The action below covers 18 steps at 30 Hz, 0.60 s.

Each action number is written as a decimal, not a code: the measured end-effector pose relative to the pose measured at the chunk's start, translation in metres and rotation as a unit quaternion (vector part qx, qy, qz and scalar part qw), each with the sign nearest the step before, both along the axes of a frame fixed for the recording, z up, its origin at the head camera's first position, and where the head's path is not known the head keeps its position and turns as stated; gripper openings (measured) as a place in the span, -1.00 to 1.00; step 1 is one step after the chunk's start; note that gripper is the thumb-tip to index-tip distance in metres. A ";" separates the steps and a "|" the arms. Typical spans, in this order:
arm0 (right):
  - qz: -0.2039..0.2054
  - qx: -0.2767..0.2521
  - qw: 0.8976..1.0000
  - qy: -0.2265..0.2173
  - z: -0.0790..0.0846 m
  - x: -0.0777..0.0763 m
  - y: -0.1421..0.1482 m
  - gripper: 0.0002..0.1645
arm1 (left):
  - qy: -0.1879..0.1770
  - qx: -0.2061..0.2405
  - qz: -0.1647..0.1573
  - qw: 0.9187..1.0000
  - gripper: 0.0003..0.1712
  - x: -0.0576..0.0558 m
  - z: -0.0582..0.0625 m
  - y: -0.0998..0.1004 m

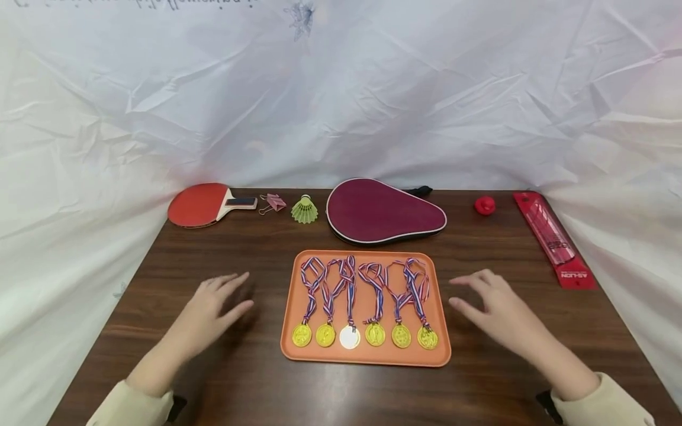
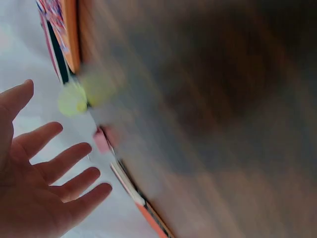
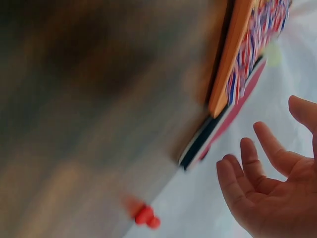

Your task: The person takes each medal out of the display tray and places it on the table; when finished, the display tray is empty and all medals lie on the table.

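Note:
An orange tray point(image 1: 367, 353) lies on the dark wooden table with several medals in a row, most gold and one silver point(image 1: 350, 337), their striped ribbons point(image 1: 378, 290) stretched toward the back. My left hand point(image 1: 215, 307) hovers to the left of the tray, fingers spread and holding nothing. On the other side my right hand point(image 1: 492, 307) is held near the tray's right edge, also with nothing in it. Both wrist views show the palms, the left hand point(image 2: 49, 178) and right hand point(image 3: 272, 178) having their fingers apart.
Along the back stand a red table tennis paddle point(image 1: 197, 204), pink binder clips point(image 1: 274, 202), a yellow-green shuttlecock point(image 1: 304, 210), a maroon paddle case point(image 1: 380, 211) and a small red toy point(image 1: 485, 205). A red flat package point(image 1: 554, 239) lies at right. White cloth point(image 1: 341, 118) encloses the table.

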State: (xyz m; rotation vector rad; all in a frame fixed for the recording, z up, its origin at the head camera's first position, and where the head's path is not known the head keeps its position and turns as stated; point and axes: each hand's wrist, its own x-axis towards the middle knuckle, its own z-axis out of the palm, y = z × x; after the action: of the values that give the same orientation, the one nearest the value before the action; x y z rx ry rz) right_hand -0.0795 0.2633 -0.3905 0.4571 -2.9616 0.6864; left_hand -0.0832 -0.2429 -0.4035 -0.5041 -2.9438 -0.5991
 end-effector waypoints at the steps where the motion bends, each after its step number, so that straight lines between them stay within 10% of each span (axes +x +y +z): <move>1: 0.007 -0.004 1.000 0.000 -0.003 0.003 -0.004 -0.54 | -0.006 0.012 -0.002 1.000 -0.36 0.004 0.000 0.004; 11: 0.028 -0.039 0.998 -0.045 -0.022 0.023 -0.029 -0.68 | -0.163 0.123 -0.013 0.979 -0.36 0.025 -0.011 0.044; 18: 0.031 -0.031 0.996 -0.077 -0.030 0.024 -0.030 -0.58 | -0.199 0.164 -0.075 0.963 -0.29 0.023 -0.025 0.046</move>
State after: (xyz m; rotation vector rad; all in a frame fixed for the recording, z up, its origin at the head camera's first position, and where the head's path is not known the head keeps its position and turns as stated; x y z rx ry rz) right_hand -0.0559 0.2331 -0.4207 0.5150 -3.0697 0.8547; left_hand -0.0600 -0.1966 -0.4282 -0.6358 -3.0793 -1.3204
